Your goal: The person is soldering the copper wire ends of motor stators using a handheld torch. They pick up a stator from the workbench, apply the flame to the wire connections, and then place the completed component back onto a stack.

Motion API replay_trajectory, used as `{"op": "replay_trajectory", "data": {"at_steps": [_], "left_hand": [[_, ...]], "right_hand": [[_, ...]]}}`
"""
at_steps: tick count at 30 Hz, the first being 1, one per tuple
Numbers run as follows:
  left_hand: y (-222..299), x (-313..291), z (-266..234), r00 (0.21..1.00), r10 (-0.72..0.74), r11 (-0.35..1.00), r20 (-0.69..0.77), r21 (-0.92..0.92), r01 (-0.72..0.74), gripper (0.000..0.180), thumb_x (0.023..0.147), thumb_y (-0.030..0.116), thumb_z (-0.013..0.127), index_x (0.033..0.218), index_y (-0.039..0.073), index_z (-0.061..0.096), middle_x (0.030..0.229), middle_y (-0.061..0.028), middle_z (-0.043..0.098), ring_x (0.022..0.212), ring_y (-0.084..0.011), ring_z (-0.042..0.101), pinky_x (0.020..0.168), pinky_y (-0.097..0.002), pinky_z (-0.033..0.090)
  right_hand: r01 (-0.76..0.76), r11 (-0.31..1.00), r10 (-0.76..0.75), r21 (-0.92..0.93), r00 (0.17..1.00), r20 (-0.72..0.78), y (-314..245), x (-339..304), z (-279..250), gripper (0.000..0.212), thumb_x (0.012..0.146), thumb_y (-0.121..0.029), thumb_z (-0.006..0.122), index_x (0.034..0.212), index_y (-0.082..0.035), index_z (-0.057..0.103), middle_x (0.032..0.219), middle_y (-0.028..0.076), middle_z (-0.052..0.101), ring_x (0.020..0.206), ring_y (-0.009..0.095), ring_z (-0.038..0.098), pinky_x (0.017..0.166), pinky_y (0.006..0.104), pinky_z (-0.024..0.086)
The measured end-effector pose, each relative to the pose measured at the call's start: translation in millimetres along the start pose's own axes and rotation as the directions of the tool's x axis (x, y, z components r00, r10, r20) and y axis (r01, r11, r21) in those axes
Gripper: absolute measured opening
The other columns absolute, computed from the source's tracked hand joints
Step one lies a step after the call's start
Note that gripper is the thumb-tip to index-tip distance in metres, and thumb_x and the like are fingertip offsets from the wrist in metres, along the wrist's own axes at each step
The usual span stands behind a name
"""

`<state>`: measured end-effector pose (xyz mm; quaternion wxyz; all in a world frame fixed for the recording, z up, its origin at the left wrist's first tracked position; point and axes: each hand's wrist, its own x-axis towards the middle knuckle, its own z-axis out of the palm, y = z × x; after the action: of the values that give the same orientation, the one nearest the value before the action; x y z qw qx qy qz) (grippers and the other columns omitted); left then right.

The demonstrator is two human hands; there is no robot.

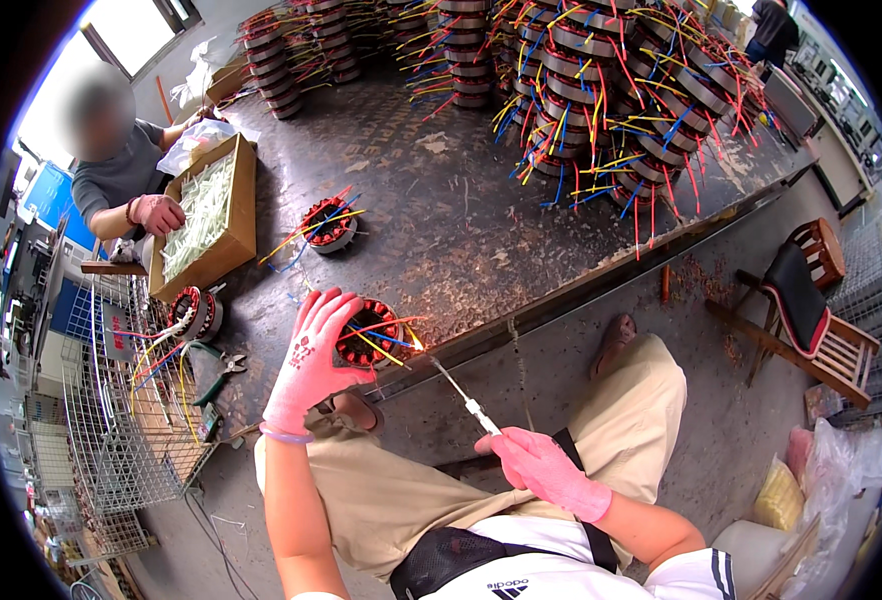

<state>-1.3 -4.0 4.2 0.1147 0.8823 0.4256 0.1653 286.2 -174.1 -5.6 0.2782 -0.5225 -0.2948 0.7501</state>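
Note:
My left hand [311,355], in a pink glove, curves round the left side of a motor stator [369,333] at the table's near edge, fingers above and thumb below. Red windings line the stator's ring, and blue, yellow and red leads stick out of it to the right. My right hand [551,468], also gloved in pink, is closed on the white handle of a long-necked lighter [474,408]. A small orange flame burns at the thin metal tip, beside the ends of the leads. Just beyond lies another stator [331,228] with coloured leads.
Stacked stators [601,90] fill the far side of the dark table [441,220]. At left, a co-worker's gloved hand [156,214] reaches over a cardboard box [236,225] of pale tubes. Green-handled pliers [223,375] and another stator [196,312] lie nearby. A wooden chair [811,310] stands right.

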Motion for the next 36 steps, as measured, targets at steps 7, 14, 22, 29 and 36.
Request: {"op": "replay_trajectory", "data": {"at_steps": [7, 14, 22, 29, 36], "left_hand": [[-2.2, -1.0, 1.2, 1.0, 0.01, 1.0, -0.013, 0.001, -0.01, 0.098, 0.047, 0.025, 0.09, 0.135, 0.006, 0.052, 0.139, -0.0132, 0.052, 0.138, -0.0339, 0.04, 0.121, -0.0494, 0.024], [-2.0, -0.2, 1.6, 1.0, 0.0, 1.0, -0.009, 0.014, 0.001, 0.098, 0.046, 0.027, 0.09, 0.135, 0.006, 0.052, 0.137, -0.0128, 0.053, 0.138, -0.0339, 0.039, 0.121, -0.0497, 0.023], [-2.4, -0.5, 3.4, 1.0, -0.003, 1.0, -0.01, 0.029, 0.004, 0.099, 0.046, 0.028, 0.09, 0.135, 0.006, 0.052, 0.138, -0.0122, 0.052, 0.139, -0.0345, 0.039, 0.121, -0.0501, 0.023], [-0.4, -0.1, 2.9, 1.0, 0.0, 1.0, -0.021, 0.03, 0.001, 0.099, 0.045, 0.028, 0.09, 0.134, 0.006, 0.052, 0.137, -0.0115, 0.053, 0.138, -0.034, 0.04, 0.121, -0.0507, 0.023], [0.5, 0.3, 3.5, 1.0, 0.001, 0.999, -0.026, 0.037, 0.0, 0.097, 0.045, 0.028, 0.09, 0.132, 0.005, 0.054, 0.136, -0.0112, 0.054, 0.137, -0.0334, 0.041, 0.12, -0.0513, 0.024]], "right_hand": [[0.018, 1.0, -0.018, -0.018, 1.0, 0.011, -2.1, 0.9, 2.7, 0.035, 0.104, -0.031, 0.048, 0.114, -0.003, 0.066, 0.058, -0.004, 0.045, 0.052, 0.004, 0.037, 0.048, 0.0223, 0.029], [0.023, 1.0, -0.024, -0.02, 1.0, -0.003, -3.7, -1.8, 0.2, 0.029, 0.104, -0.025, 0.047, 0.111, -0.003, 0.065, 0.062, -0.004, 0.041, 0.054, 0.005, 0.038, 0.047, 0.0236, 0.029], [0.044, 0.998, -0.045, -0.053, 0.999, -0.008, -2.8, -0.2, 1.3, 0.036, 0.104, -0.031, 0.047, 0.113, -0.002, 0.066, 0.058, -0.003, 0.046, 0.051, 0.004, 0.037, 0.048, 0.023, 0.031], [0.019, 1.0, -0.019, 0.017, 1.0, -0.005, -1.3, 1.4, 2.3, 0.034, 0.104, -0.029, 0.046, 0.112, -0.002, 0.066, 0.058, -0.003, 0.046, 0.052, 0.004, 0.038, 0.049, 0.0225, 0.031], [0.04, 0.999, -0.04, -0.033, 0.999, -0.012, -3.6, -0.4, 0.0, 0.033, 0.104, -0.027, 0.046, 0.112, -0.002, 0.066, 0.057, -0.003, 0.046, 0.052, 0.005, 0.039, 0.049, 0.0233, 0.032]]}}
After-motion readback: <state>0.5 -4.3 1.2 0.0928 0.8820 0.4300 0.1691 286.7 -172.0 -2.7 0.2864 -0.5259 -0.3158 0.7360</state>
